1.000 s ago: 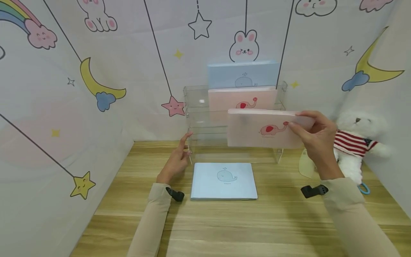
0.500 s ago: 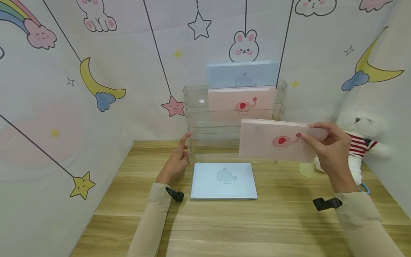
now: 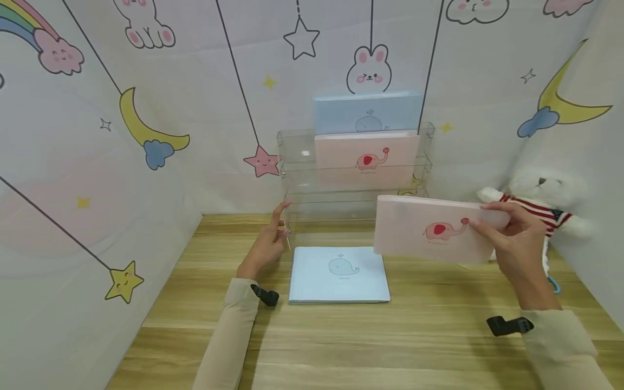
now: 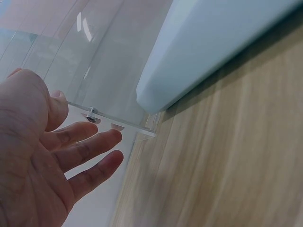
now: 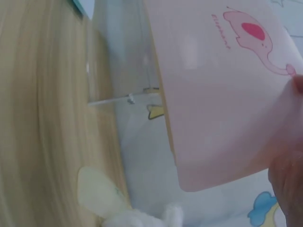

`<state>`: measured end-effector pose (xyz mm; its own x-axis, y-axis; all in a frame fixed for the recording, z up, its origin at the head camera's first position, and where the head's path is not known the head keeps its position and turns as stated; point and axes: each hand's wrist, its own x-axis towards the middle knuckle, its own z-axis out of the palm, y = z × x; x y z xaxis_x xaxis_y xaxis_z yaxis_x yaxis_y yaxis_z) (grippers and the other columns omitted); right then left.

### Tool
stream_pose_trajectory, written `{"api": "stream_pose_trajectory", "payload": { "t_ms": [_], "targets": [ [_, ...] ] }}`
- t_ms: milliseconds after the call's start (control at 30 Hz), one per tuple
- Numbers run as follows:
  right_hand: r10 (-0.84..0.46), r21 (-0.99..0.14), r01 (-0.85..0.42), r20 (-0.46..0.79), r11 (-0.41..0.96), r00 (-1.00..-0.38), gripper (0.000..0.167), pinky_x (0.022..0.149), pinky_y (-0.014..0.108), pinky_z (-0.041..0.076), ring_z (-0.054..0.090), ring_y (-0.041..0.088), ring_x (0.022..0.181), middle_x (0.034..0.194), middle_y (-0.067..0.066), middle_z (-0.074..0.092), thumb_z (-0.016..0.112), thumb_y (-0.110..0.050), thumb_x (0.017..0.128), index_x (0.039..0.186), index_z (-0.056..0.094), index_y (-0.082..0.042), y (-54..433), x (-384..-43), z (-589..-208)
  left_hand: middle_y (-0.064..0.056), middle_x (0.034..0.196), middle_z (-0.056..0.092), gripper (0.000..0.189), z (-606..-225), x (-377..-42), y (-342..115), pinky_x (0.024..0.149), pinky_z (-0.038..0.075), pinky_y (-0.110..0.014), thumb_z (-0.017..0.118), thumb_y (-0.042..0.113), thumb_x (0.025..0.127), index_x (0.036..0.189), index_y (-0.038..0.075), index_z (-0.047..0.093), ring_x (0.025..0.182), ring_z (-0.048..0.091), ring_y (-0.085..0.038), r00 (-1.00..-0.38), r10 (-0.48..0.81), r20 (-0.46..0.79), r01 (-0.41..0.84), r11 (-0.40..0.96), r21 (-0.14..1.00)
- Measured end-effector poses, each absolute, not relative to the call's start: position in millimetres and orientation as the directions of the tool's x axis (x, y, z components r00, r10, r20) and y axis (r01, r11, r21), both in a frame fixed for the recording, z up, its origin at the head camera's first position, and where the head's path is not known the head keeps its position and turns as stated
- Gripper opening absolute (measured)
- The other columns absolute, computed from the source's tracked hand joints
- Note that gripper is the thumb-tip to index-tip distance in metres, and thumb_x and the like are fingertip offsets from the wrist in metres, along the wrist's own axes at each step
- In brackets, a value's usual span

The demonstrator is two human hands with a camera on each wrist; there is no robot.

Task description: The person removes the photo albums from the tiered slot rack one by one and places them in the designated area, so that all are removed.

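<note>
My right hand [image 3: 524,244] pinches a pink notebook [image 3: 414,233] by its right end, thumb on the front cover. The notebook shows a red elephant and hangs upright above the table, in front of the rack's right side. At the clear acrylic display rack [image 3: 312,181], my left hand [image 3: 265,244] touches the left side panel with extended fingers. In the left wrist view the other fingers [image 4: 90,151] spread loosely beside that panel. Another pink elephant notebook [image 3: 341,151] stands in the rack's middle tier, and a blue whale notebook [image 3: 336,116] stands behind it.
A light-blue whale notebook [image 3: 312,276] lies flat on the wooden table [image 3: 390,346] before the rack. At the right sits a white teddy bear [image 3: 541,187] in a striped shirt, partly behind my right hand. Patterned cloth walls [image 3: 214,119] enclose the back and sides.
My right hand has carried the pink notebook down, right and toward me, away from the rack. More of the notebook standing behind it now shows. My left hand stays put.
</note>
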<state>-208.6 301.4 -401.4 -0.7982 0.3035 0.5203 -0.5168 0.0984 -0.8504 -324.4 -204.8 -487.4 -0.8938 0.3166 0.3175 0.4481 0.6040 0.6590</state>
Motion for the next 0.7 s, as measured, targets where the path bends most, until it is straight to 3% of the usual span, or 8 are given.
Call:
{"api": "stream_pose_trajectory", "payload": {
  "t_ms": [167,333,700],
  "targets": [
    [0.335,-0.863,-0.480,0.504,0.156,-0.796,0.034,0.073,0.015,0.059,0.076,0.005,0.081,0.105,0.000,0.078,0.079,0.019,0.081,0.114,0.071,0.014,306,-204,-410,-0.027,0.121,0.072,0.083,-487,-324,-204,0.089,0.056,-0.049,0.051,0.000,0.107,0.167,0.045,0.017,0.123,0.070,-0.040,-0.897,0.313,0.312,0.442,0.610,0.658],
    [0.344,-0.865,-0.500,0.485,0.052,-0.804,0.036,0.073,0.016,0.060,0.076,0.006,0.079,0.106,0.001,0.077,0.075,0.027,0.079,0.113,0.068,0.019,310,-197,-422,-0.030,0.128,0.069,0.084,-486,-322,-203,0.088,0.056,-0.048,0.051,0.000,0.107,0.167,0.046,0.016,0.120,0.070,-0.039,-0.899,0.315,0.303,0.436,0.608,0.663],
    [0.381,-0.894,-0.448,0.423,0.025,-0.822,0.037,0.067,0.015,0.058,0.073,0.004,0.073,0.102,-0.001,0.077,0.073,0.030,0.078,0.109,0.073,0.011,324,-182,-444,-0.027,0.123,0.070,0.082,-487,-323,-205,0.084,0.055,-0.044,0.050,-0.001,0.107,0.167,0.044,0.017,0.116,0.072,-0.038,-0.891,0.320,0.322,0.454,0.606,0.653]
  ]
}}
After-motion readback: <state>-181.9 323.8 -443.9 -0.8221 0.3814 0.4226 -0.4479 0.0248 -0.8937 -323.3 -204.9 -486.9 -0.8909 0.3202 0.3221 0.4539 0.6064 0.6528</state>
